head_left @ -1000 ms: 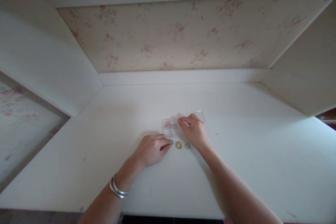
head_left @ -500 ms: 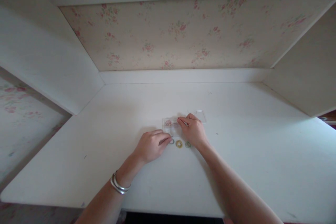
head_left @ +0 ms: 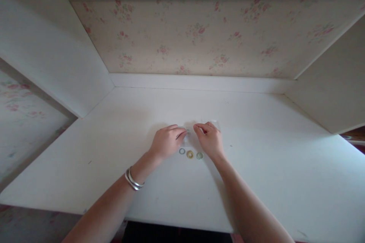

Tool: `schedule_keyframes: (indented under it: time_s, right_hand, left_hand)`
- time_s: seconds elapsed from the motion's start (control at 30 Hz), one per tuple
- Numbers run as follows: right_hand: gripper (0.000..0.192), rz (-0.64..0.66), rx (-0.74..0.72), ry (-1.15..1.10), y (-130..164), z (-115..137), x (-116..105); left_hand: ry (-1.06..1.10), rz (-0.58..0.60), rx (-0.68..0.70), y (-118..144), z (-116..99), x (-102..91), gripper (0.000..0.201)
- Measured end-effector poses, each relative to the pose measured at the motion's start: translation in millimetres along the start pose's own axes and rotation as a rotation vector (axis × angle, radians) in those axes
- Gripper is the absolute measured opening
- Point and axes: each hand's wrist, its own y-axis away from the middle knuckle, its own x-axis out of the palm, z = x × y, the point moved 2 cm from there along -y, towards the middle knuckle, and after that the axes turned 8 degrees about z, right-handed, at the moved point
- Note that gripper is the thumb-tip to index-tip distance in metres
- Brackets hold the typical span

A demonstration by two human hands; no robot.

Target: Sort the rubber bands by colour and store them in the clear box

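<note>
- Viewing from the head camera: both hands rest on the white desk (head_left: 256,182), close together at its middle.
- Left hand (head_left: 167,142): fingers curled, thumb and forefinger pressed together at the left edge of a small clear box (head_left: 188,136). Whether they pinch the box or something smaller cannot be told.
- Right hand (head_left: 210,139): fingers curled, fingertips drawn together at the right side of the box. A clear lid (head_left: 216,123) lies just beyond this hand, apart from the box.
- Box: sits between the two hands, mostly hidden by the fingers; contents are too faint to make out.
- Three rings lie in a row just near of the box: grey ring (head_left: 181,151) at left, yellow ring (head_left: 189,154) in the middle, green ring (head_left: 199,155) at right. None is touched by either hand.
- Progress, as a judgement: the box is open with its lid set aside. All three rings remain outside the box on the desk, so their handling appears not yet done.
- Bracelets (head_left: 133,180) sit on the left wrist.
- Floral back panel (head_left: 199,38) stands at the far edge of the desk.
</note>
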Motion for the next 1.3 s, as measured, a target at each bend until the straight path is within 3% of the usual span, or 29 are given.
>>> schedule_keyframes:
  time_s: [0.27,0.37,0.47,0.6,0.7,0.77,1.07,1.3]
  right_hand:
    - [0.024,0.029,-0.006,-0.016,-0.2,-1.9,0.5]
    - [0.023,0.041,-0.021,-0.021,-0.4,-1.3,-0.3]
    - [0.021,0.066,-0.037,-0.035,1.4,2.7,-3.6]
    - [0.018,0.321,-0.27,-0.061,13.0,20.4,-4.9]
    - [0.016,0.528,-0.511,0.09,26.0,33.6,-1.3]
    - [0.015,0.586,-0.579,0.212,31.0,36.2,1.9]
    - [0.021,0.604,-0.593,0.42,30.5,32.3,6.1]
    - [0.022,0.577,-0.511,0.24,27.6,32.2,4.6]
  left_hand:
    - [-0.165,0.215,0.005,-34.7,3.5,8.5,0.031]
    - [-0.097,0.18,0.006,-35.0,8.0,5.6,0.03]
    - [0.028,0.054,-0.023,-24.7,14.2,-3.5,0.03]
    - [0.178,-0.114,-0.079,3.2,22.8,-11.5,0.029]
    - [0.21,-0.12,-0.081,23.0,26.5,-9.5,0.029]
    - [0.196,-0.101,-0.063,30.6,27.9,-7.5,0.028]
    - [0.14,-0.045,-0.007,34.8,27.8,-5.5,0.025]
    - [0.085,-0.016,-0.004,36.6,25.7,-4.8,0.027]
